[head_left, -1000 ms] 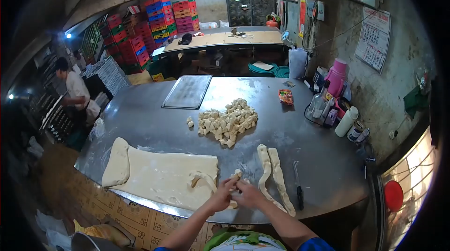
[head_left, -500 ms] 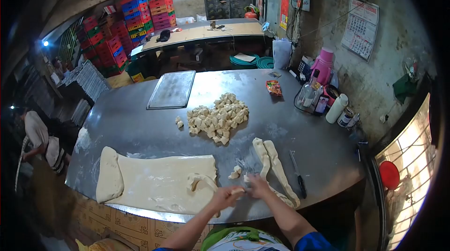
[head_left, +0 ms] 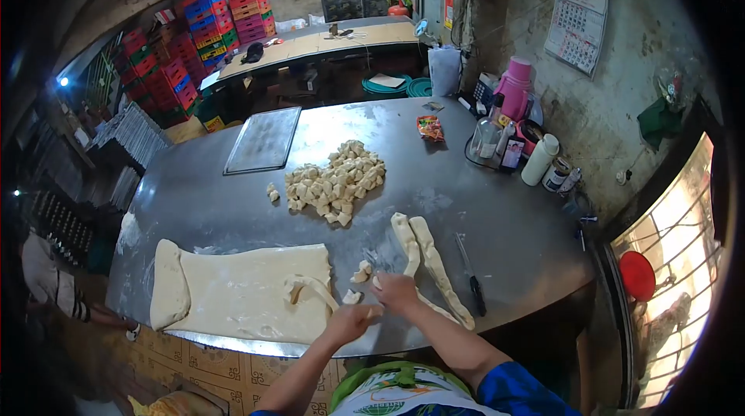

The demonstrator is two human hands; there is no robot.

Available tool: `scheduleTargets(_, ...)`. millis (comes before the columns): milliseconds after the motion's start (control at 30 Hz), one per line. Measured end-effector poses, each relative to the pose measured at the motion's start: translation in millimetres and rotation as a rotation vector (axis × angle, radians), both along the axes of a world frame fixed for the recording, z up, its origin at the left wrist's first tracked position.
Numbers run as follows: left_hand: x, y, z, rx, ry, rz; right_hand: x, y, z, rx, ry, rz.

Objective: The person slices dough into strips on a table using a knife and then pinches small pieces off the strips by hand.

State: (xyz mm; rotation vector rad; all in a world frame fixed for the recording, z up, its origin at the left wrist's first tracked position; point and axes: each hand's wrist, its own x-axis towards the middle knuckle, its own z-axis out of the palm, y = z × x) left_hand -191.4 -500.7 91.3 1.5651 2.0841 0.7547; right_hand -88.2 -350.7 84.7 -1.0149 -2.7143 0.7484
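Observation:
My left hand (head_left: 353, 324) is closed on a strip of dough (head_left: 317, 287), whose curled far end lies on the flat dough sheet (head_left: 248, 292). My right hand (head_left: 397, 293) is closed just beside it, with a small dough piece (head_left: 377, 282) showing at its fingertips. Cut dough pieces (head_left: 362, 271) lie just ahead of both hands. Two long dough strips (head_left: 434, 261) stretch along the table by my right hand, partly behind the wrist. Farther right lies a knife with a black handle (head_left: 477, 296). The sheet's left end is folded over.
A heap of dough pieces (head_left: 337, 183) sits mid-table, near a metal tray (head_left: 264, 140). Bottles, a pink flask (head_left: 514, 88) and an orange packet (head_left: 430, 128) stand at the back right. Another person (head_left: 46, 276) is at the far left.
My right hand has moved left and forward, close to the loose pieces. Another cut dough piece now lies before my left hand. The whole view has shifted slightly.

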Motion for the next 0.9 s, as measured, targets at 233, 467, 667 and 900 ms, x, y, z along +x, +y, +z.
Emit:
scheduleTargets(233, 0, 32, 0, 0.452, -0.251, 0.161, 15, 8, -35, -0.085, 0.357, 0.302)
scheduleTargets(467, -40, 22, -16, 0.103, -0.364, 0.092, -17, -23, 20, -0.037, 0.711, 0.15)
scheduleTargets(667, -36, -1, 24, -0.029, -0.284, -0.336, -19, 7, -25, 0.009, -0.267, -0.074)
scheduleTargets(900, -77, 37, -14, 0.516, -0.3, 0.05, -39, -18, -2, -0.076, 0.488, 0.068)
